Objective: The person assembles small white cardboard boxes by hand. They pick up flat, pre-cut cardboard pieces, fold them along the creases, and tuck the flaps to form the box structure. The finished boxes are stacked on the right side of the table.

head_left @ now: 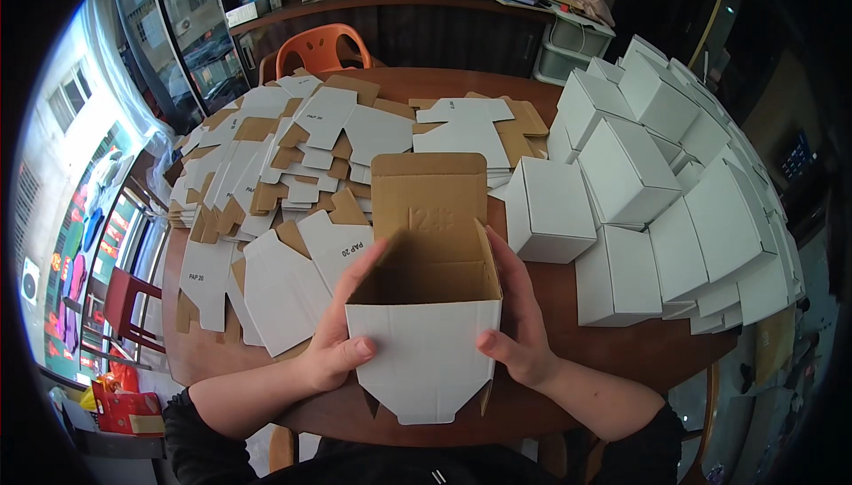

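Between my two hands is a partly folded cardboard box (422, 343), white outside and brown inside. Its brown back flap stands up, and a white flap with cut corners hangs at the front toward me. My left hand (335, 334) grips the left side, thumb on the front face and fingers along the side wall. My right hand (519, 321) grips the right side the same way. The box's inside is open to view with nothing visible in it. Close by on the left lie flat, unfolded box blanks (288, 294), white with brown undersides.
A brown round table (213, 361) bears it all. More flat blanks (461, 134) are stacked at the far middle. Closed white boxes (626, 170) are piled high on the right. Beyond the table stand an orange chair (324, 46) and a dark counter (426, 1) with fruit.
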Motion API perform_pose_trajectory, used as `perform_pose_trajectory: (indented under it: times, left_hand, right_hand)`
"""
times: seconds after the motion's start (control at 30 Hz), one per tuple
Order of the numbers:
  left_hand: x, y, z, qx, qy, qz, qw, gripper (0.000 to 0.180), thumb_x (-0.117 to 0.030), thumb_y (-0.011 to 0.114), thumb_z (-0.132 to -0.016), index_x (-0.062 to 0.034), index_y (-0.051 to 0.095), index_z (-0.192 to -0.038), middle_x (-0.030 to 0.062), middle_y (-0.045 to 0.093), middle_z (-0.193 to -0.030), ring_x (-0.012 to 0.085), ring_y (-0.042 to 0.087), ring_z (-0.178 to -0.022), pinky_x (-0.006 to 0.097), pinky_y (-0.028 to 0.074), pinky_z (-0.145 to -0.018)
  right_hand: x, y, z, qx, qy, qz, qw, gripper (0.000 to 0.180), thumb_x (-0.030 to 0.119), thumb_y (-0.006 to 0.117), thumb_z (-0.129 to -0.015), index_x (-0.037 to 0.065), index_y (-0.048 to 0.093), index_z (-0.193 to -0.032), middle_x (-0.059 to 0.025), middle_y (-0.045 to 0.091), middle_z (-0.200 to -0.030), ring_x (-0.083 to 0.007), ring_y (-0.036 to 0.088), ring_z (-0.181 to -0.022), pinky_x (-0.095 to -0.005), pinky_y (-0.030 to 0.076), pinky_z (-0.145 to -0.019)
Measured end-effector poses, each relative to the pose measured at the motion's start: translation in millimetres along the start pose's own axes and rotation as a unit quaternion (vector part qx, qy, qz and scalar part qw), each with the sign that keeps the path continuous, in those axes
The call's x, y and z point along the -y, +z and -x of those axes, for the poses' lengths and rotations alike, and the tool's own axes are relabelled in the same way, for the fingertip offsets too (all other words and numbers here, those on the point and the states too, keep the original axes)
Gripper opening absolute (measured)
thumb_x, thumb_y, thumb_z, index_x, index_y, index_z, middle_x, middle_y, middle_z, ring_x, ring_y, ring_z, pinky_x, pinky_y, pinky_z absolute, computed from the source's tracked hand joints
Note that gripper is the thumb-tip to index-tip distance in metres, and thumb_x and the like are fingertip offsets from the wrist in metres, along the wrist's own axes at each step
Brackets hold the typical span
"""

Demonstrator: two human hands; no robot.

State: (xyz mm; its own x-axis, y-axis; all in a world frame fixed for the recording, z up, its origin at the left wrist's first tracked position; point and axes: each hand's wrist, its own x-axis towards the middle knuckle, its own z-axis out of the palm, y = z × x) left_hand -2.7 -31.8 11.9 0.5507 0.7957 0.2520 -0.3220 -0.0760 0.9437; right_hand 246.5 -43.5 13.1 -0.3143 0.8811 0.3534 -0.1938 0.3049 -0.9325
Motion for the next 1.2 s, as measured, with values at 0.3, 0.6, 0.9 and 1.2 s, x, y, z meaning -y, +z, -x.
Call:
perform_pose_trajectory:
  times: [0.3,0.6,0.9,1.2]
  left_hand:
    - [-4,3,2,-0.001,-0.033,0.017,0.999,0.092,-0.047,0.070,-0.088,-0.0036,0.019,-0.151,0.0138,0.043,-0.141,0.0242,0.043,-0.131,0.042,0.035,-0.108]
    - [-2,-1,3,0.007,-0.039,0.004,0.999,0.085,-0.044,0.069,-0.087,-0.0057,0.023,-0.148,0.0130,0.044,-0.135,0.0233,0.046,-0.125,0.042,0.038,-0.104]
    - [0,0,3,-0.007,-0.033,0.009,0.999,0.082,-0.045,0.069,-0.087,-0.0060,0.025,-0.145,0.0128,0.045,-0.133,0.0227,0.046,-0.123,0.042,0.038,-0.103]
    - [1,-1,3,-0.012,-0.033,0.006,0.999,0.082,-0.045,0.070,-0.086,-0.0061,0.027,-0.144,0.0124,0.045,-0.132,0.0221,0.046,-0.122,0.041,0.039,-0.102]
  right_hand:
    - [-1,-1,1,0.003,-0.003,0.002,1.000,0.107,0.042,0.075,-0.085,0.008,0.007,-0.159,-0.0152,0.020,-0.158,-0.0294,0.027,-0.146,-0.0462,0.027,-0.118]
    - [-6,-2,0,0.000,-0.031,0.025,0.999,0.107,0.045,0.075,-0.084,0.006,0.010,-0.160,-0.0146,0.006,-0.161,-0.0310,0.018,-0.150,-0.0474,0.024,-0.119]
    - [1,-5,0,0.017,-0.020,0.073,0.997,0.102,0.048,0.076,-0.082,0.005,0.023,-0.158,-0.0184,0.009,-0.161,-0.0315,0.015,-0.151,-0.0464,0.019,-0.121]
    - [-4,-11,-2,0.053,-0.044,0.121,0.990,0.095,0.049,0.075,-0.082,0.007,0.030,-0.155,-0.0198,0.013,-0.159,-0.0330,0.017,-0.149,-0.0466,0.019,-0.120]
